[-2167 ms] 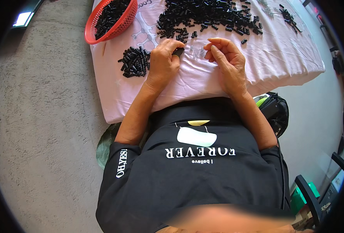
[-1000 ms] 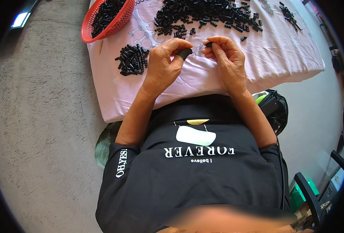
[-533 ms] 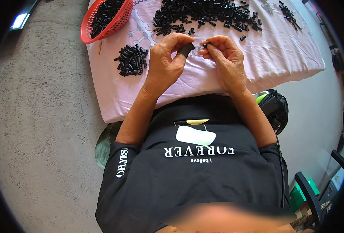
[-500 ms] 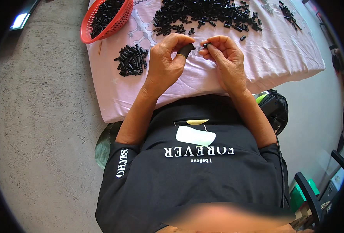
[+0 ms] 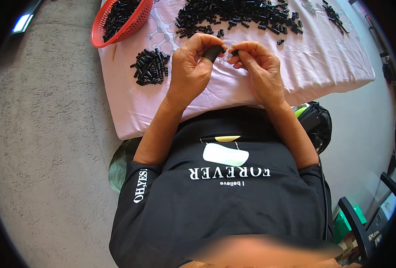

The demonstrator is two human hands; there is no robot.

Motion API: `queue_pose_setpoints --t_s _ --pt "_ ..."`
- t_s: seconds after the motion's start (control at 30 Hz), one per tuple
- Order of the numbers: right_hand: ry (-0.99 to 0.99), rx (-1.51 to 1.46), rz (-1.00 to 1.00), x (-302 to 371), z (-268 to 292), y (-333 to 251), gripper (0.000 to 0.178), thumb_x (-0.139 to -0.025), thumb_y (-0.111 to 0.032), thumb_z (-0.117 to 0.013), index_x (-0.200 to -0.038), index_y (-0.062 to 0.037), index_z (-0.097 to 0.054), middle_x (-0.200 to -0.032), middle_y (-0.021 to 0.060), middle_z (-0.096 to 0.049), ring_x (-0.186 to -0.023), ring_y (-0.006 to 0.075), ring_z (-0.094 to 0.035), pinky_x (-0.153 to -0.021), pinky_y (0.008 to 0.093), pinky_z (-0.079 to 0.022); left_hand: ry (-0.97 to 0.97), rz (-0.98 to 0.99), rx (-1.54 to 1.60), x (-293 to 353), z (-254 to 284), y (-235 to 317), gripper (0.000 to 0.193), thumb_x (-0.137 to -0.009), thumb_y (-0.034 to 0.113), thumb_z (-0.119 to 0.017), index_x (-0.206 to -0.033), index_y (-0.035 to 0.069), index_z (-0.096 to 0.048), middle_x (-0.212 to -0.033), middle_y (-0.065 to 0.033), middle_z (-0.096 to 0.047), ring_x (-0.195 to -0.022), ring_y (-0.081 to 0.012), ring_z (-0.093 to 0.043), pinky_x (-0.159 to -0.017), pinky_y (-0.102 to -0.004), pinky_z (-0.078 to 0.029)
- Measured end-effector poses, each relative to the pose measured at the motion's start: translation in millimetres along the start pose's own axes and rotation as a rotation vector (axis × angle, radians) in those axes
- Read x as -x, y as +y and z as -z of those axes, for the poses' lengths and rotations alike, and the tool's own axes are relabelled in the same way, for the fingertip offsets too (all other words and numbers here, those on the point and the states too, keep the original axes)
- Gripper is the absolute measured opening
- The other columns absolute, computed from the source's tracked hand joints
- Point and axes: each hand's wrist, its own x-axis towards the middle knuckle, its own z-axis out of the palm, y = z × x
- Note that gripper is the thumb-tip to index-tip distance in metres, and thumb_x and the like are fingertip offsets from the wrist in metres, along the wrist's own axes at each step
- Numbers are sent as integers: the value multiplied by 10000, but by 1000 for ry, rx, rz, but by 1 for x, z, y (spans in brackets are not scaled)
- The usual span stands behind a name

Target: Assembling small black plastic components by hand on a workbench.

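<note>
Above the near part of the cloth-covered table, my two hands almost meet at the fingertips. My left hand (image 5: pixel 191 67) is closed in a pinch, its thumb wrapped in a dark finger cover (image 5: pixel 212 53). A tiny dark bit shows at its fingertips, too small to name. Between the thumb and fingers of my right hand (image 5: pixel 265 73) is a small black plastic piece (image 5: pixel 235 52), partly hidden by the fingers. Left of my left hand lies a small pile of short black tubular pieces (image 5: pixel 149 67). A much larger heap of black pieces (image 5: pixel 233 13) spreads beyond both hands.
A red perforated basket (image 5: pixel 98 35) holding more black pieces stands at the table's far left. One loose piece (image 5: pixel 280 42) lies right of the heap. Thin black parts (image 5: pixel 335 18) lie at the far right. The pink cloth (image 5: pixel 314 76) drapes over the table edge.
My left hand has risen slightly, and its fingertips are a little nearer to those of my right hand. The black piece in the right fingers shows slightly more. The piles look the same.
</note>
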Motion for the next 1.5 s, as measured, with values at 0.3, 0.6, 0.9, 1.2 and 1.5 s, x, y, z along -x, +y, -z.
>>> queue_pose_setpoints --t_s 0.3,0.6,0.9,1.2,1.5 --pt "-16 19 -41 0 -3 -3 171 -970 -77 -599 -1077 50 -639 -908 105 -706 -859 137 -692 -802 244 -562 15 -204 -127 -13 -8 -10 184 -820 -87 -613 -953 25 -671 -901 -65 -636 -824 -158 -623 -735 -265 -500" --pt "104 -36 -1 0 -2 2 141 -978 -74 -585 -1061 37 -612 -969 100 -686 -877 130 -684 -798 236 -561 -24 -56 -367 -7 8 -15 201 -831 -85 -629 -1008 0 -671 -869 -55 -649 -844 -131 -641 -807 -244 -508" --pt "124 -6 -40 0 -3 -1 136 -979 -73 -583 -1069 25 -609 -989 86 -684 -867 106 -658 -787 225 -531 -60 -4 -604 3 -1 -31 104 -774 41 -640 -877 33 -624 -830 -120 -610 -780 -294 -624 -731 -398 -501" --pt "79 28 -44 0 -2 -1 136 -991 -82 -559 -1070 20 -601 -985 81 -684 -847 100 -651 -765 219 -518 -80 -30 -640 1 2 -32 133 -760 -11 -597 -885 32 -613 -848 -127 -616 -794 -307 -629 -742 -409 -504" --pt "109 13 -26 0 -3 0 117 -994 -60 -539 -1059 22 -592 -983 86 -684 -829 97 -644 -745 214 -512 -74 -149 -605 -2 3 -29 240 -762 -76 -634 -978 23 -666 -893 -111 -643 -762 -215 -668 -686 -315 -531"
